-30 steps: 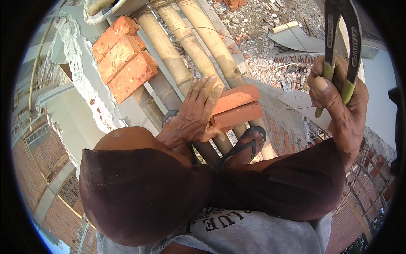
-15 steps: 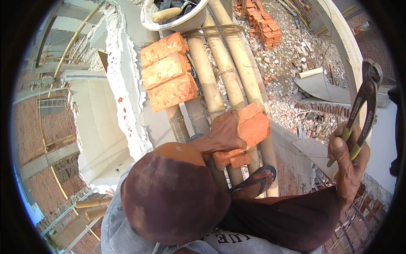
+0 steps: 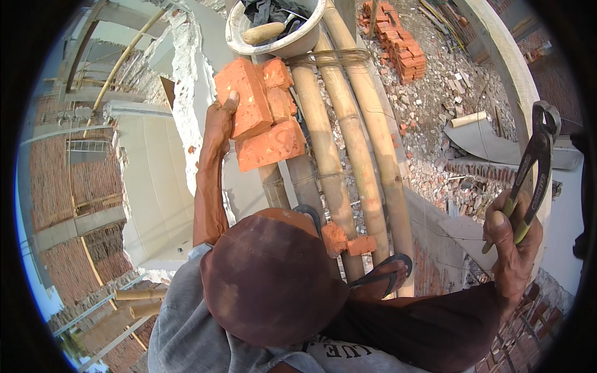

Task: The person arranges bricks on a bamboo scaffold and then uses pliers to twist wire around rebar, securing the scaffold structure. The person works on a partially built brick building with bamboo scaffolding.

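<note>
My left hand (image 3: 216,124) grips an orange brick (image 3: 247,102), its thumb over the near edge. The brick is held slanted over the left side of several bricks (image 3: 272,145) lying on the bamboo poles; I cannot tell whether it rests on them. Out to the right, my right hand (image 3: 511,248) is closed around the handles of black and green pincers (image 3: 536,155), their head pointing up. Two broken brick pieces (image 3: 361,245) lie on the poles beside my sandalled foot (image 3: 392,276).
Bamboo poles (image 3: 348,124) bound with wire (image 3: 329,59) run away from me. A white tub (image 3: 298,46) holding a wooden-handled tool (image 3: 263,33) and dark cloth stands beyond the bricks. Rubble (image 3: 429,105) and a brick stack (image 3: 403,50) lie below right. A cap (image 3: 273,280) covers the lower middle.
My left hand has carried the brick from the right-hand poles leftward and away, over the other bricks. My right hand still holds the pincers in nearly the same place. The view has shifted slightly.
</note>
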Tool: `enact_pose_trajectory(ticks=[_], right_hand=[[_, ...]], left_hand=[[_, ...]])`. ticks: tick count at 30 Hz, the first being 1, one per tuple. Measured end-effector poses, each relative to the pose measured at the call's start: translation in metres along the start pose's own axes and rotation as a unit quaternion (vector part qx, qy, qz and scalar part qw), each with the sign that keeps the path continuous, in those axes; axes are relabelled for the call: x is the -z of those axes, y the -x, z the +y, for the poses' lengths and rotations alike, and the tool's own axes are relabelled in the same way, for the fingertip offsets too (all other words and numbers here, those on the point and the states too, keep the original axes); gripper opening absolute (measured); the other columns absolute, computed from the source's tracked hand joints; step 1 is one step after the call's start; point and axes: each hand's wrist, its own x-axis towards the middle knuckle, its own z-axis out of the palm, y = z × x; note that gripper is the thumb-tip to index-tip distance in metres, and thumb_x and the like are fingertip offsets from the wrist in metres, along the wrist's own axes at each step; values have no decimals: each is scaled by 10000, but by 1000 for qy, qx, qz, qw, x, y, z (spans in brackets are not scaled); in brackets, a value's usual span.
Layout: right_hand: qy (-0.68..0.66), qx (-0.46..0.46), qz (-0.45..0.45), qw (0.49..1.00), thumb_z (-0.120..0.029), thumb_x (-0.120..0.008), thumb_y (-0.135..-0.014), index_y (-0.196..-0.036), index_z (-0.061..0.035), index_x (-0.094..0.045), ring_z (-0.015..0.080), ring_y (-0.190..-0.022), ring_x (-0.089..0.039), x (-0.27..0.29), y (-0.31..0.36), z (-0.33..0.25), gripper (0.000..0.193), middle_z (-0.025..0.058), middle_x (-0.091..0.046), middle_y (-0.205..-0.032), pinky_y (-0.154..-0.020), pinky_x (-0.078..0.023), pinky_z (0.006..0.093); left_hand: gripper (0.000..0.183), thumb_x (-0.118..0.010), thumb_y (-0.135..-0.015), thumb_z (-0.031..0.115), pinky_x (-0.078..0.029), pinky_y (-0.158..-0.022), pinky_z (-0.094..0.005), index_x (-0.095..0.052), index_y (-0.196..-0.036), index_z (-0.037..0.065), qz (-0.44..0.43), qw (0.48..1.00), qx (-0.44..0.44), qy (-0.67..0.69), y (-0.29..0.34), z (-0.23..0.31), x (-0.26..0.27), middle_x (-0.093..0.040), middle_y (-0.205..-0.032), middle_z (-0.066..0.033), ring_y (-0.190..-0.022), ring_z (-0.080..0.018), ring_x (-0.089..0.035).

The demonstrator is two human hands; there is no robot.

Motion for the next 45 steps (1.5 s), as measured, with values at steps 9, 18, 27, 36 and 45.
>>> enact_pose_trajectory(ticks=[9,18,27,36,45], right_hand=[[23,-9,-2,1000,-172,-729,-903,-1102,1,-622,95,-743,-547,-2,0,0,284,18,-614,-862,-645,-428,241],[29,-43,14,999,-191,-738,-899,-1082,-1,-626,98,-739,-549,1,1,1,286,21,-615,-859,-645,-432,241],[43,-24,-15,999,-186,-726,-905,-1092,-1,-619,98,-727,-539,-9,-9,2,284,20,-607,-848,-632,-425,240],[138,20,14,990,-244,-648,-959,-1132,2,-584,70,-689,-466,-10,-4,10,308,8,-540,-793,-599,-376,233],[114,30,-10,993,-239,-691,-931,-1106,0,-603,76,-687,-491,-5,-1,11,309,16,-575,-809,-601,-391,234]], left_hand=[[992,-789,-785,436,-526,-911,-407,-300,-1394,-177,124,942,-42,-309,1,28,-28,-620,-1150,-326,-1022,-372,-663],[859,-904,-595,255,-511,-968,-404,-442,-1254,-45,64,891,-150,-423,62,36,-26,-591,-1255,-269,-1133,-383,-623],[673,-767,-652,33,-337,-1137,-545,-473,-1257,6,-95,761,-402,-500,90,-33,3,-422,-1467,-273,-1390,-476,-344],[835,-705,-804,495,-286,-1140,-596,-419,-1418,6,-159,762,-485,-398,142,-74,-50,-414,-1483,-262,-1376,-476,-374],[787,-627,-841,336,-450,-915,-435,-335,-1517,57,-509,501,-532,-456,223,-117,-146,-576,-1212,-185,-1078,-303,-568]])
